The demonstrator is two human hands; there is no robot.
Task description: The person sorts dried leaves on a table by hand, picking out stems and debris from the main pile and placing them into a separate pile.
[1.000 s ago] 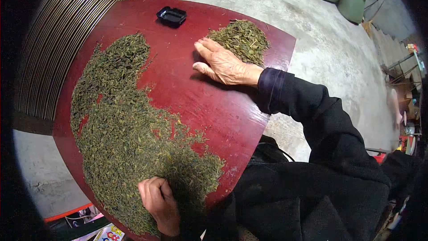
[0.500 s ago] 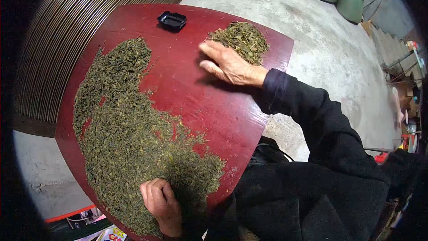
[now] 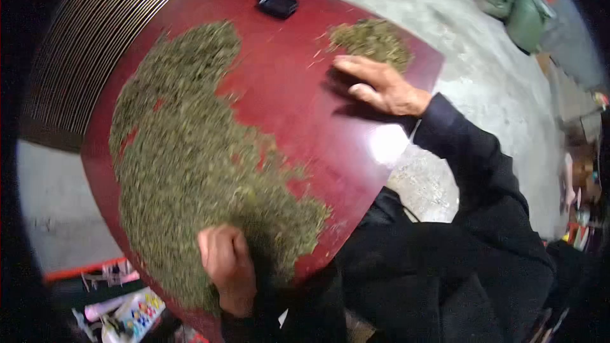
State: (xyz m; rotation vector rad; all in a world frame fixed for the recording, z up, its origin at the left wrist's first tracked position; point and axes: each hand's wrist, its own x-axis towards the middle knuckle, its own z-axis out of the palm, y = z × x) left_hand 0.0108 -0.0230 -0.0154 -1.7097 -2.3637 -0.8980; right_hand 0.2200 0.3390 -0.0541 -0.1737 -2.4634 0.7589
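Note:
A large, uneven layer of dried green leaves, like tea, covers the left and near part of the dark red table. My left hand rests at the near edge of this layer, its fingers curled in; whatever they may hold is hidden. At the far right, a smaller heap of coarser, yellower leaves lies on the tabletop. Just on the near side of that heap is my right hand, palm down, fingers stretched out and thumb apart, with nothing in it.
Near the table's far edge stands a small black plastic tray. Ribbed metal sheeting borders the table's far left. Green sacks sit on the concrete floor at the back right. Assorted items, including a colourful printed bag, lie below left.
The view has shifted, and the table appears turned a little. My right hand has flattened and stays beside the small heap. My left hand stays curled on the leaves.

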